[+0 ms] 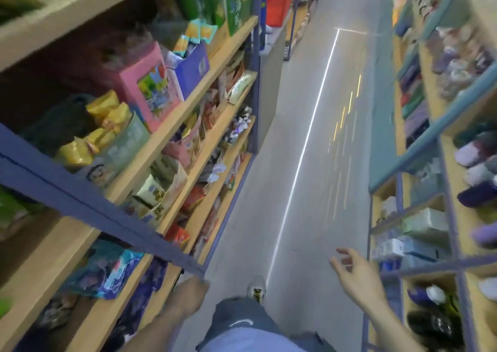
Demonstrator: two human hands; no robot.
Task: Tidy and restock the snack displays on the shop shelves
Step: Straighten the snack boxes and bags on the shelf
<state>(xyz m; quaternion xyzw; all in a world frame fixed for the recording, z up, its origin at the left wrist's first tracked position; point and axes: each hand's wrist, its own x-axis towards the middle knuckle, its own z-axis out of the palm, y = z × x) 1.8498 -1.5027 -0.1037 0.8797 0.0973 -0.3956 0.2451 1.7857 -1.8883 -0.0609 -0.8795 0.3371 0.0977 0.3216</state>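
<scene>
Motion blur smears most snack packets beyond counting. The snack shelves (172, 126) fill the left of the frame. Two hands show: the left hand (189, 288), bottom centre, blurred, grip unreadable; the right hand (355, 272), lower right, fingers spread, holding nothing.

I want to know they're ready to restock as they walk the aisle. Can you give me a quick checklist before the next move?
1. Right hand free: ok, fingers relaxed, holding nothing.
2. Left hand free: cannot tell, blurred beside the blue shelf post.
3. Aisle floor clear ahead: ok.
4. Snack shelves tidy: not ok, packets lean and spill at mixed angles.
5. Stock in hand: not ok, none visible.
</scene>
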